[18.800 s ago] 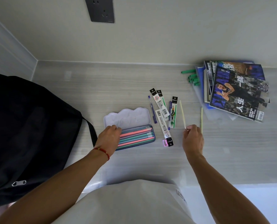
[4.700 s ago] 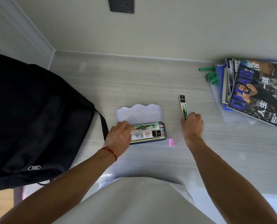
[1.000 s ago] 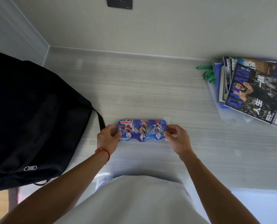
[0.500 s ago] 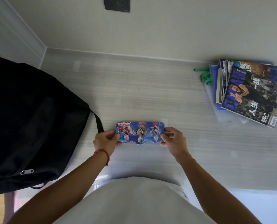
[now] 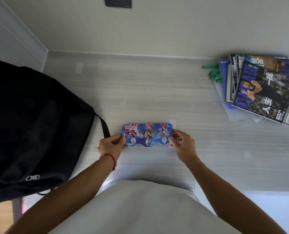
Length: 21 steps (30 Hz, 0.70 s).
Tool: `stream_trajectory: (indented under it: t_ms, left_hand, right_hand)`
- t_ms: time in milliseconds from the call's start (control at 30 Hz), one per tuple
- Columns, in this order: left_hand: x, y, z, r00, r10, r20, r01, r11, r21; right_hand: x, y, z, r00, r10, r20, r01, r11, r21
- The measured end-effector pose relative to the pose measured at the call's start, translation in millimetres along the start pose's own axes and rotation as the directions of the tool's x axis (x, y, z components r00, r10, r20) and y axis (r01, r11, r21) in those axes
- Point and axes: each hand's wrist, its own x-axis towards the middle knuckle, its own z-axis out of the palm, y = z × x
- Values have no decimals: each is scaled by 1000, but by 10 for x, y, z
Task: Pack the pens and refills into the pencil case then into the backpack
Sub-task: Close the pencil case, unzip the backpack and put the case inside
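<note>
1. Leftmost, the large black fabric backpack (image 5: 35, 129) lies slumped on the pale wood-grain bench (image 5: 157, 92). Its strap (image 5: 105, 127) reaches toward the middle, and a silver zipper pull (image 5: 32, 177) shows near its lower edge. I cannot tell whether its opening is unzipped.
2. Next, the left hand (image 5: 110, 146), with a red string bracelet (image 5: 110, 158) at the wrist, pinches the left end of the flat blue cartoon-printed tin pencil case (image 5: 147, 134). Its grip is closed on that end, thumb on the lid and the other fingers hidden below.
3. Centrally, the case sits with its lid down and its wavy edge toward the person. No loose pens or refills show on the bench, so I judge them to be inside and the first half of the task done.
4. Further right, the right hand (image 5: 182, 146) takes the case's right end, thumb on top and fingers curled beside the end, a grip closed on the tin. Whether the case rests on the bench or is just lifted, I cannot tell.
5. Judging the step: the case is closed and held at both ends, ready to be carried. The next move calls for bringing it leftward to the backpack, finding or opening the zipper, probably with one hand freed, and sliding the tin in flat so the lid does not pop.
6. Far right, a fanned pile of glossy magazines (image 5: 261, 88) with green marker pens (image 5: 214, 74) beside it lies well apart from the case.
</note>
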Motion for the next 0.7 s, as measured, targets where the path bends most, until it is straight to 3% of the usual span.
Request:
stream_trajectory:
  t_ms: [100, 167, 300, 500, 700]
  left_hand:
    - [0, 9, 8, 999, -24, 25, 25, 999, -41]
    - [-33, 14, 49, 998, -56, 25, 57, 996, -75]
    - [-113, -3, 149, 994, -100, 49, 105, 987, -120]
    - [-134, -51, 117, 996, 80, -34, -73, 982, 176]
    - [-67, 29, 18, 999, 49, 15, -51, 967, 249]
  right_hand:
    - [-9, -24, 46, 994, 110, -23, -106, 988, 115]
    - [-19, -56, 99, 986, 165, -35, -160, 982, 102]
    - [-73, -108, 200, 985, 158, -64, -153, 985, 76]
    - [-102, -56, 233, 995, 83, -51, -86, 994, -67]
    - [-111, -36, 227, 997, 61, -46, -65, 994, -92]
